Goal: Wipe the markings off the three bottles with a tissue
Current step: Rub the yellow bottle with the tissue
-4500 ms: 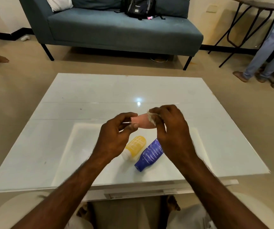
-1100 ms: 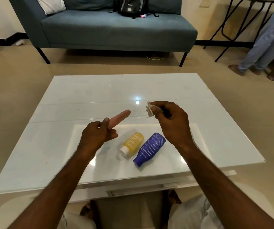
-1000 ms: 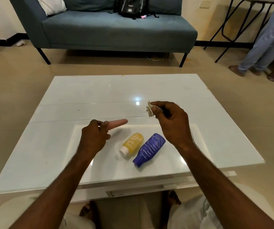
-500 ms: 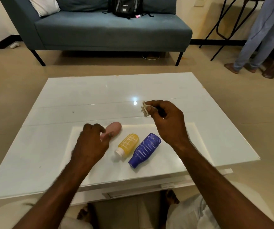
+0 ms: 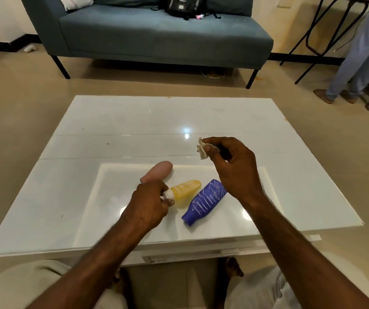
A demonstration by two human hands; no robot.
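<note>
- Table: its top is glossy. All three bottles lie on their sides near your edge, so one you nudge could roll off.
- Right hand: it is raised over the table, thumb and fingers pinching the tissue. Your wrist hangs over the blue bottle's base, and dropping it would knock that bottle.
- Left hand: its fingers curl round the yellow bottle's cap. With only that end gripped, the body may swing or slip when you lift.
- Blue bottle: it has white strokes and lies just beside the yellow bottle, where a careless lift bumps it.
- Yellow bottle: it carries a white grid.
- Pink bottle: no marks show, and it lies just beyond your left hand.
- Tissue: it is a small crumpled wad and may smear the marks.
</note>
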